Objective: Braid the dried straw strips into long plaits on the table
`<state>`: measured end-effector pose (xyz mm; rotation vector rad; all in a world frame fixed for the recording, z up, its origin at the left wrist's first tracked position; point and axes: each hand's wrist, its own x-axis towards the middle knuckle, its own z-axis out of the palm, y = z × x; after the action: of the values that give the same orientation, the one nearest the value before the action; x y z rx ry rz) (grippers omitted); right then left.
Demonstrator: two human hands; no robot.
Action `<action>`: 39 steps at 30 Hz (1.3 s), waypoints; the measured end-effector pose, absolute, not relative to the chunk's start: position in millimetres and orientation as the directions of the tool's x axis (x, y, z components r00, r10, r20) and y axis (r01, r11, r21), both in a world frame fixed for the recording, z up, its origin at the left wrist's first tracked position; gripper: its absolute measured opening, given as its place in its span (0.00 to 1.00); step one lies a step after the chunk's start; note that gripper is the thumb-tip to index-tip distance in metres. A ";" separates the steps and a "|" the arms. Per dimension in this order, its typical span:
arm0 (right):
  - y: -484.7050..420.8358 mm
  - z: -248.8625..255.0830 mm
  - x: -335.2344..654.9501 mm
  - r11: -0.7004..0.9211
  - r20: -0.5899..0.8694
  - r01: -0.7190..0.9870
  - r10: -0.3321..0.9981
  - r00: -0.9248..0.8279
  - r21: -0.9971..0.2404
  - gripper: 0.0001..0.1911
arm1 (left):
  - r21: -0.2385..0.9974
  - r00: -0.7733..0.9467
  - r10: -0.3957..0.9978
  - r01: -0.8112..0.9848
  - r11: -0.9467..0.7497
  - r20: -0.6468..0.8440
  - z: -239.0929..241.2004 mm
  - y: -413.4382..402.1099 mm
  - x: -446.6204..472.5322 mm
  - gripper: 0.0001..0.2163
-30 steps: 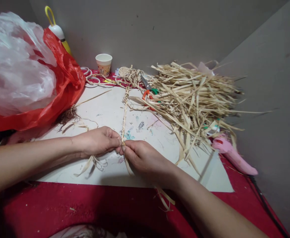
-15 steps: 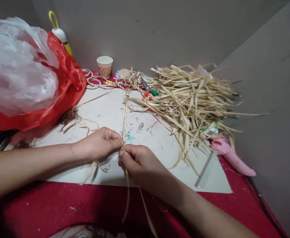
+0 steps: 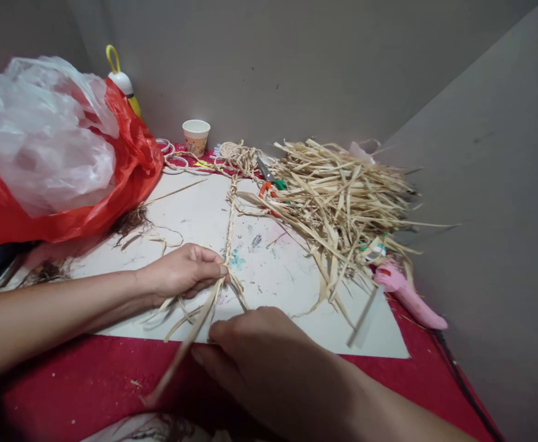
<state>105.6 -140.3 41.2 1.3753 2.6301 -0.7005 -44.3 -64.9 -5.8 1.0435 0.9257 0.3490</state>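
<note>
A thin plaited straw cord (image 3: 230, 220) runs across the white board (image 3: 296, 288) from a coil at the back to my hands. My left hand (image 3: 183, 273) pinches the cord's near end, fingers closed, with loose straw strips (image 3: 190, 316) fanning out below it. Closer to me lies my right hand (image 3: 269, 362), fingers curled on one long strip (image 3: 176, 362) that slants down to the left over the red cloth (image 3: 66, 387).
A heap of dry straw (image 3: 342, 202) covers the right of the board, with scissors (image 3: 269, 175) at its left edge. A pink glue gun (image 3: 407, 294) lies at the right. A red and clear plastic bag (image 3: 57, 153), a paper cup (image 3: 195, 135) and white rings stand at the back.
My right hand has pulled back from the pinch point toward me, drawing a strip down and left. My left hand keeps its hold. The view has tilted down slightly.
</note>
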 end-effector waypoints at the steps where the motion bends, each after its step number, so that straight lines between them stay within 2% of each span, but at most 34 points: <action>1: -138.0 52.6 110.0 0.434 -0.318 0.811 0.763 -0.563 -0.393 0.20 | 0.855 0.611 0.637 0.134 0.501 -0.469 -7.3 -63.9 -45.3 0.09; 2: -133.9 63.7 116.7 0.380 -0.295 0.812 0.794 -0.532 -0.442 0.19 | 0.854 0.628 0.632 0.102 0.511 -0.454 -8.8 -63.0 -46.1 0.08; 5: -112.7 92.2 147.6 0.249 -0.094 0.728 0.914 -0.395 -0.638 0.20 | 0.844 0.655 0.614 0.070 0.532 -0.441 -12.0 -60.7 -47.8 0.08; 7: -95.8 104.4 169.8 0.194 0.078 0.656 0.976 -0.202 -0.730 0.17 | 0.841 0.668 0.600 0.071 0.536 -0.439 -12.7 -60.1 -48.6 0.08; 9: -81.0 109.5 187.6 0.158 0.219 0.578 0.975 0.037 -0.801 0.14 | 0.838 0.682 0.589 0.062 0.543 -0.433 -12.6 -60.1 -49.6 0.08; 12: -65.5 102.4 204.5 0.089 0.195 0.524 0.969 0.151 -0.847 0.12 | 0.842 0.687 0.591 0.057 0.536 -0.423 -12.7 -60.8 -51.2 0.08; 15: -53.0 79.5 215.8 -0.015 0.098 0.586 0.982 0.160 -0.810 0.10 | 0.858 0.686 0.599 0.072 0.508 -0.412 -13.8 -61.0 -52.3 0.09; 17: -44.0 59.6 221.2 -0.057 0.016 0.681 0.995 0.101 -0.730 0.08 | 0.869 0.687 0.605 0.078 0.489 -0.403 -14.4 -60.8 -52.4 0.09; 19: -35.3 40.6 223.2 -0.031 0.025 0.830 0.998 0.054 -0.556 0.07 | 0.875 0.683 0.611 0.086 0.476 -0.400 -14.1 -60.9 -52.0 0.10; 21: -28.6 25.7 221.6 0.000 0.041 0.952 0.999 0.014 -0.305 0.08 | 0.876 0.678 0.614 0.094 0.472 -0.404 -12.7 -61.3 -51.3 0.10; 23: -24.2 16.3 218.1 0.017 0.052 0.996 0.999 -0.013 -0.083 0.09 | 0.876 0.675 0.615 0.100 0.472 -0.408 -10.6 -62.0 -50.7 0.10; 25: -21.5 12.5 216.6 0.021 0.062 1.000 0.998 -0.021 0.006 0.09 | 0.875 0.677 0.611 0.103 0.473 -0.410 -8.8 -62.6 -50.2 0.10; 33: -16.6 29.3 239.1 0.029 0.077 0.986 0.997 -0.016 -0.161 0.10 | 0.886 0.670 0.628 0.101 0.452 -0.397 -11.3 -62.5 -49.7 0.11; 39: -13.3 16.0 211.2 0.043 0.094 0.973 0.995 -0.022 -0.225 0.07 | 0.878 0.662 0.627 0.102 0.467 -0.410 -7.8 -63.8 -49.4 0.11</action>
<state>211.2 -13.3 16.0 2.3387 2.4181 -0.1652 -49.4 -63.8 -7.8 1.0569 0.8107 0.3693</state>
